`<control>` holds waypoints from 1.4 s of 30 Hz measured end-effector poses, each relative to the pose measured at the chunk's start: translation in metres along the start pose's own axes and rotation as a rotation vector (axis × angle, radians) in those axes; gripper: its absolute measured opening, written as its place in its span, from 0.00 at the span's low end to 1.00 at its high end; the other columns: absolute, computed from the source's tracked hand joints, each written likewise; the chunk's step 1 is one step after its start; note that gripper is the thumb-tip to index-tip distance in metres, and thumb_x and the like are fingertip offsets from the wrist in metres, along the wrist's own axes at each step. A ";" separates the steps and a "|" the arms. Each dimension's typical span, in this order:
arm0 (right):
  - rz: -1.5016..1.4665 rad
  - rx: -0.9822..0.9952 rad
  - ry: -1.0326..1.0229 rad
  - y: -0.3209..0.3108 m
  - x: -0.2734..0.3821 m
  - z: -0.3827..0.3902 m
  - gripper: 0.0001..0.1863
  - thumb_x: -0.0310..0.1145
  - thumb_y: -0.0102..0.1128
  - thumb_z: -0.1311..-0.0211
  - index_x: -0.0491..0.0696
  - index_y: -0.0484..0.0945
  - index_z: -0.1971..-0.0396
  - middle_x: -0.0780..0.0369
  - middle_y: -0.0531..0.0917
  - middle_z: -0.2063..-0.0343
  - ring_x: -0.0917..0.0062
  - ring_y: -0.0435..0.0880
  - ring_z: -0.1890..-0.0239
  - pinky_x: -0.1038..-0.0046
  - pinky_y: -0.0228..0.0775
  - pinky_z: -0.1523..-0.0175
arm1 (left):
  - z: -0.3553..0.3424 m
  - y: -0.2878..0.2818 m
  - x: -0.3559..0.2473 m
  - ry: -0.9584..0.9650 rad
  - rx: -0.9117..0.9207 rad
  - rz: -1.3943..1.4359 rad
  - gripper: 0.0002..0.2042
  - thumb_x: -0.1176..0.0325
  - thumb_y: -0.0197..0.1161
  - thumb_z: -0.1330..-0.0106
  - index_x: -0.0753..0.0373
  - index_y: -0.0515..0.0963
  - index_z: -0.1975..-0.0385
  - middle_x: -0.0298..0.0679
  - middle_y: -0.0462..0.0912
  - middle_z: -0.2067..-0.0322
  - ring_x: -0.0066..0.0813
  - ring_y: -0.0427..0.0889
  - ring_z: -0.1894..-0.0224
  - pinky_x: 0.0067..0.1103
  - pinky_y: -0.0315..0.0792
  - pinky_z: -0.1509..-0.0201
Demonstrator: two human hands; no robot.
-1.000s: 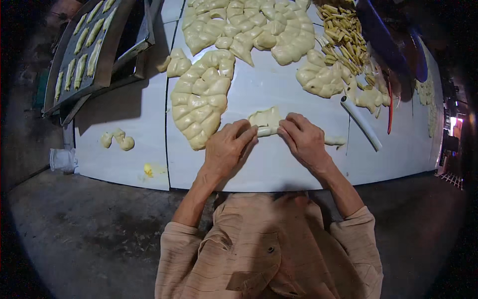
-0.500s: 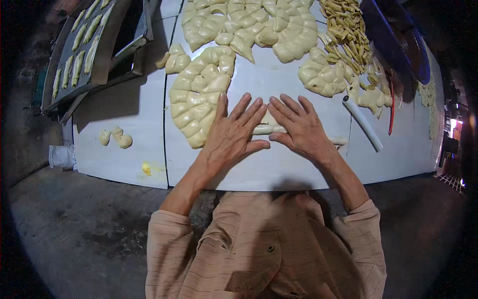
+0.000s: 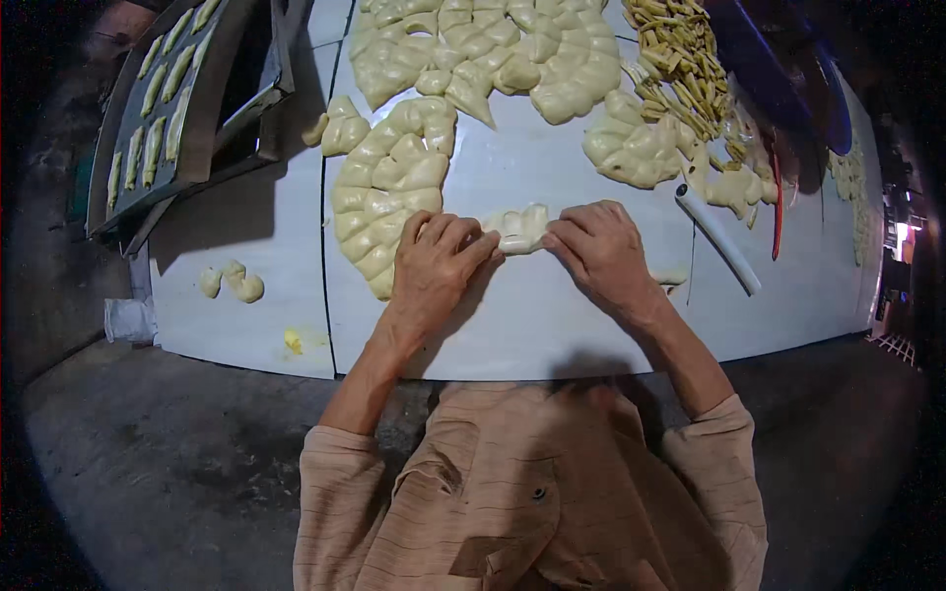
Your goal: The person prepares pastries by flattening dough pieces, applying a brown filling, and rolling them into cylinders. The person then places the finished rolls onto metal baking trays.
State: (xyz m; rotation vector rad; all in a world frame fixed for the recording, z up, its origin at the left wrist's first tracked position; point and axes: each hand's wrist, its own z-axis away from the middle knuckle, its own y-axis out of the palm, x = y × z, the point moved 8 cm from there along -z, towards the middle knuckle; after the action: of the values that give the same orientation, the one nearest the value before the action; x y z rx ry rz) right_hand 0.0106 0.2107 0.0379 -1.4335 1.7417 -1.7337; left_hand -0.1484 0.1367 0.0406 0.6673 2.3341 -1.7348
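A small piece of pale dough (image 3: pixel 520 229), partly rolled, lies between my two hands on the white work surface (image 3: pixel 503 325). My left hand (image 3: pixel 437 266) pinches its left end with curled fingers, and my right hand (image 3: pixel 603 258) pinches its right end. A large slab of divided dough (image 3: pixel 384 207) lies just beside my left hand. Beyond my right hand a white pipe with a dark end (image 3: pixel 717 236) lies at a slant, with another bit of dough (image 3: pixel 670 280) near my wrist.
Stacked metal trays with dough strips (image 3: pixel 153 138) stand at the left. More dough (image 3: pixel 493 44), a heap of yellow strips (image 3: pixel 670 69), a red tool (image 3: pixel 777 227) and a blue container (image 3: pixel 818 98) lie along the back and right. Small dough lumps (image 3: pixel 236 284) sit at the left.
Half a second ago both hands were spread flat over the dough; now their fingers are curled on its ends. The piece now sits slightly higher on the surface, its near part folded further.
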 end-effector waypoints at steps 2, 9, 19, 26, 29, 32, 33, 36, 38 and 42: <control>0.023 -0.045 -0.037 -0.009 0.008 0.004 0.14 0.36 0.68 0.39 0.49 0.81 0.56 0.62 0.82 0.58 0.68 0.82 0.58 0.62 0.71 0.48 | 0.002 0.002 -0.004 0.002 -0.016 0.003 0.11 0.61 0.71 0.39 0.53 0.84 0.59 0.31 0.79 0.63 0.30 0.79 0.57 0.36 0.68 0.42; 0.047 0.005 -0.027 -0.006 0.011 -0.002 0.20 0.36 0.67 0.40 0.51 0.81 0.48 0.60 0.82 0.55 0.68 0.82 0.58 0.63 0.72 0.52 | -0.002 -0.005 -0.008 -0.109 -0.026 -0.036 0.14 0.65 0.69 0.37 0.55 0.83 0.52 0.35 0.80 0.61 0.34 0.79 0.59 0.35 0.69 0.51; 0.002 -0.016 -0.013 -0.004 0.002 -0.008 0.20 0.34 0.64 0.38 0.52 0.80 0.46 0.60 0.82 0.55 0.72 0.81 0.61 0.67 0.72 0.60 | -0.002 0.000 -0.006 -0.085 -0.082 0.009 0.19 0.66 0.69 0.38 0.53 0.81 0.46 0.35 0.80 0.58 0.29 0.78 0.63 0.30 0.70 0.59; 0.070 0.062 0.014 0.007 -0.005 -0.020 0.21 0.33 0.65 0.39 0.51 0.79 0.45 0.60 0.82 0.54 0.70 0.82 0.59 0.66 0.72 0.58 | -0.014 0.002 0.002 -0.174 -0.003 -0.114 0.18 0.67 0.69 0.38 0.52 0.82 0.46 0.36 0.81 0.54 0.33 0.80 0.56 0.34 0.67 0.52; 0.037 -0.018 -0.030 -0.002 0.001 -0.010 0.21 0.34 0.66 0.39 0.51 0.79 0.45 0.61 0.82 0.55 0.69 0.82 0.58 0.65 0.72 0.57 | -0.011 -0.001 0.000 -0.096 -0.051 -0.114 0.16 0.65 0.66 0.34 0.55 0.80 0.47 0.36 0.79 0.55 0.32 0.77 0.54 0.34 0.65 0.51; 0.111 -0.049 -0.115 0.002 0.009 -0.006 0.20 0.36 0.66 0.39 0.51 0.79 0.46 0.62 0.82 0.55 0.69 0.82 0.57 0.64 0.72 0.57 | -0.011 0.003 -0.005 -0.088 0.003 -0.094 0.16 0.63 0.65 0.33 0.54 0.81 0.47 0.36 0.78 0.55 0.32 0.77 0.53 0.34 0.65 0.51; 0.100 -0.030 -0.080 0.005 0.006 -0.010 0.21 0.37 0.66 0.39 0.51 0.79 0.46 0.62 0.82 0.55 0.68 0.82 0.58 0.64 0.72 0.57 | -0.011 0.006 -0.001 -0.122 0.003 -0.101 0.16 0.62 0.66 0.33 0.54 0.81 0.47 0.36 0.78 0.55 0.33 0.77 0.53 0.35 0.65 0.50; 0.080 0.070 0.056 0.014 -0.012 -0.030 0.21 0.37 0.66 0.38 0.51 0.79 0.45 0.61 0.82 0.56 0.67 0.82 0.58 0.63 0.72 0.58 | -0.023 0.004 0.009 -0.250 0.035 -0.097 0.15 0.64 0.69 0.36 0.51 0.83 0.49 0.37 0.80 0.52 0.35 0.79 0.51 0.36 0.66 0.46; 0.027 0.110 0.088 0.010 -0.015 -0.030 0.19 0.36 0.64 0.37 0.50 0.79 0.46 0.60 0.82 0.57 0.65 0.82 0.58 0.63 0.73 0.56 | -0.021 0.007 0.014 -0.210 0.029 -0.106 0.17 0.64 0.70 0.38 0.52 0.83 0.48 0.37 0.80 0.52 0.35 0.78 0.51 0.35 0.66 0.46; -0.111 -0.040 0.057 -0.009 -0.007 -0.022 0.16 0.35 0.62 0.34 0.46 0.80 0.50 0.56 0.82 0.61 0.61 0.81 0.60 0.60 0.74 0.53 | -0.017 0.007 0.009 -0.199 0.075 -0.062 0.17 0.64 0.72 0.40 0.54 0.84 0.51 0.36 0.82 0.54 0.36 0.80 0.53 0.35 0.68 0.47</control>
State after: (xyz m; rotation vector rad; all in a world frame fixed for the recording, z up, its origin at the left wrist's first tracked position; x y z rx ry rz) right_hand 0.0003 0.2304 0.0477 -1.5397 1.7660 -1.8220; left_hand -0.1508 0.1562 0.0369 0.4151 2.1868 -1.8306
